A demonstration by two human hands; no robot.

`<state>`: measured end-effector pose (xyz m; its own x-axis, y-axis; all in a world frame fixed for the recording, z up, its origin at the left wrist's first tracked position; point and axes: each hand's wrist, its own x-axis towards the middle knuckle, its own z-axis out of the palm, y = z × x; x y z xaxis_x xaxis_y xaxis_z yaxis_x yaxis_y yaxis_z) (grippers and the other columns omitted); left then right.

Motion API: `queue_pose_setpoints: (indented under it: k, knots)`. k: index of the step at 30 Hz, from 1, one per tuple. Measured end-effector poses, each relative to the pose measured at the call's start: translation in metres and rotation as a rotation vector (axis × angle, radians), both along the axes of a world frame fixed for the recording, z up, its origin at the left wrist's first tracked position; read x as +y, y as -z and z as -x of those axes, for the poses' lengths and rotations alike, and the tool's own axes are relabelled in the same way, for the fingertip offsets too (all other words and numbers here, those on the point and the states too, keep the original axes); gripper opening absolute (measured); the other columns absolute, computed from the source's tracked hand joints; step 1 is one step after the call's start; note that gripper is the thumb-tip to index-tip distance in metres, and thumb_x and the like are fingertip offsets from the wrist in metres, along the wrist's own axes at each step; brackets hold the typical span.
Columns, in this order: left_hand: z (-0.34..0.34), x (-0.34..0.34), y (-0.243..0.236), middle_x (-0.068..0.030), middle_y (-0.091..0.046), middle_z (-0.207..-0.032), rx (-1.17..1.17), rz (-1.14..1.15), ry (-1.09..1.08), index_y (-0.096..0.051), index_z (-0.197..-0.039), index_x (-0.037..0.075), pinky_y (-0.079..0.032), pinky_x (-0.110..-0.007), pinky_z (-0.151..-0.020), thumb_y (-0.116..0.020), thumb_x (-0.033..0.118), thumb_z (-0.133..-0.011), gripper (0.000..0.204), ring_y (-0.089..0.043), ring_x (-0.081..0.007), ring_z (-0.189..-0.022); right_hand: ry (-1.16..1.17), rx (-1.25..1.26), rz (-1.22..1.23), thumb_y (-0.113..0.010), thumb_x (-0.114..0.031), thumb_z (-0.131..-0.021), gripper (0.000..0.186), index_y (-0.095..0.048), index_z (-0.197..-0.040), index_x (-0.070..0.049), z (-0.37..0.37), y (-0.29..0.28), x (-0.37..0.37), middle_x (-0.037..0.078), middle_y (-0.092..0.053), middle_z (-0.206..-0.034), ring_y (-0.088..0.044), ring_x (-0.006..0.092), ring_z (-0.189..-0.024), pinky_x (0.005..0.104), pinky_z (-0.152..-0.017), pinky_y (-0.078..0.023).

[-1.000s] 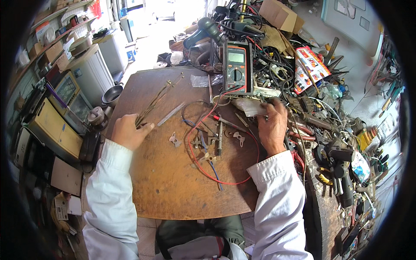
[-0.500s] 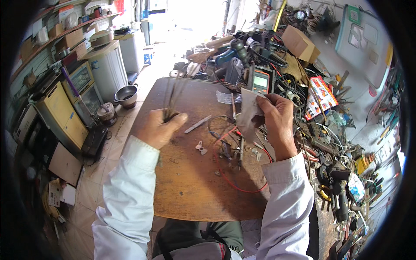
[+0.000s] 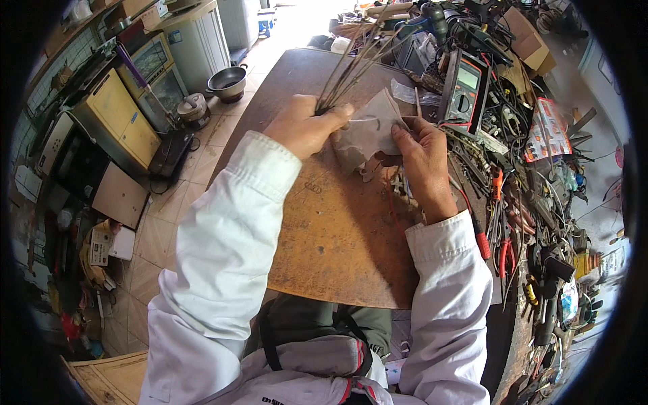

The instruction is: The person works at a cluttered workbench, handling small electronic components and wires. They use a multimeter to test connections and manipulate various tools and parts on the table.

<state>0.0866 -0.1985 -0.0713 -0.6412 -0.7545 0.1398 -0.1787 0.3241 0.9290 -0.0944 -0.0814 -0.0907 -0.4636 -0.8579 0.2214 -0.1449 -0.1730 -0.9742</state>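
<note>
My left hand is closed round the lower ends of a bundle of thin, dark, wire-like rods, which fan out away from me. My right hand pinches a creased greyish-white piece of sheet between thumb and fingers. Whether it is paper, cloth or a plastic pouch I cannot tell. The sheet hangs above the wooden table, its left edge close to the left thumb. A red wire and small metal parts lie below it, partly hidden by the right hand.
At the far right of the table stands a multimeter. Pliers, cables and other tools are heaped along the right side. On the floor to the left are a dark pan, a pot and a yellow cabinet.
The view has tilted down and shifted left. My hands have come together, bringing the sheet beside the left thumb. The rods and the sheet stay in the same hands.
</note>
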Motion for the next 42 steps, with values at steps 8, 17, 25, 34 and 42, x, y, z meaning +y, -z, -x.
queue_pose_setpoints:
  k: [8,17,25,34,42]
  knots:
    - [-0.004,-0.015,0.003,0.0009,-0.053,-0.063,-0.028,0.018,-0.129,-0.063,-0.084,0.005,-0.028,-0.027,-0.039,-0.066,0.031,-0.093,0.027,-0.041,-0.0071,-0.044,-0.033,-0.097,0.071,-0.055,-0.007,-0.096,0.026,-0.057,-0.114,0.012,0.003,-0.002,0.001,0.015,-0.069,-0.091,-0.069,0.0198,-0.067,0.0298,-0.056,-0.056]
    - [-0.002,-0.012,0.0,0.0039,-0.046,-0.056,-0.032,0.061,-0.101,-0.062,-0.08,0.007,-0.026,-0.026,-0.039,-0.068,0.03,-0.092,0.027,-0.038,-0.0063,-0.042,0.049,0.173,0.036,-0.063,-0.016,-0.093,0.027,-0.064,-0.103,0.01,0.012,0.005,-0.002,0.013,-0.07,-0.082,-0.068,0.0173,-0.072,0.0314,-0.062,-0.052]
    - [-0.01,-0.018,0.003,-0.0015,-0.06,-0.064,0.026,0.155,-0.149,-0.067,-0.076,0.003,-0.043,-0.032,-0.055,-0.071,0.033,-0.086,0.032,-0.054,-0.0122,-0.059,0.27,0.631,0.1,-0.065,-0.033,-0.091,0.039,-0.068,-0.094,0.006,0.029,-0.046,0.0,0.014,-0.067,-0.072,-0.062,0.0158,-0.067,0.034,-0.061,-0.049]
    - [-0.005,-0.016,0.002,0.0017,-0.055,-0.065,0.091,0.111,-0.17,-0.068,-0.084,0.005,-0.032,-0.025,-0.045,-0.07,0.035,-0.088,0.03,-0.044,-0.0068,-0.049,0.41,0.593,0.337,-0.065,-0.019,-0.092,0.028,-0.064,-0.107,0.005,0.03,-0.153,0.139,0.009,-0.068,-0.09,-0.06,0.0135,-0.079,0.028,-0.076,-0.048]
    - [-0.003,-0.017,0.002,0.0047,-0.049,-0.064,0.121,-0.052,-0.14,-0.065,-0.095,0.004,-0.02,-0.021,-0.034,-0.074,0.033,-0.087,0.032,-0.032,-0.0023,-0.037,0.879,0.508,0.37,-0.062,-0.008,-0.093,0.017,-0.06,-0.082,0.005,-0.035,-0.007,0.283,0.01,-0.058,-0.068,-0.049,0.0094,-0.053,0.0212,-0.046,-0.035]
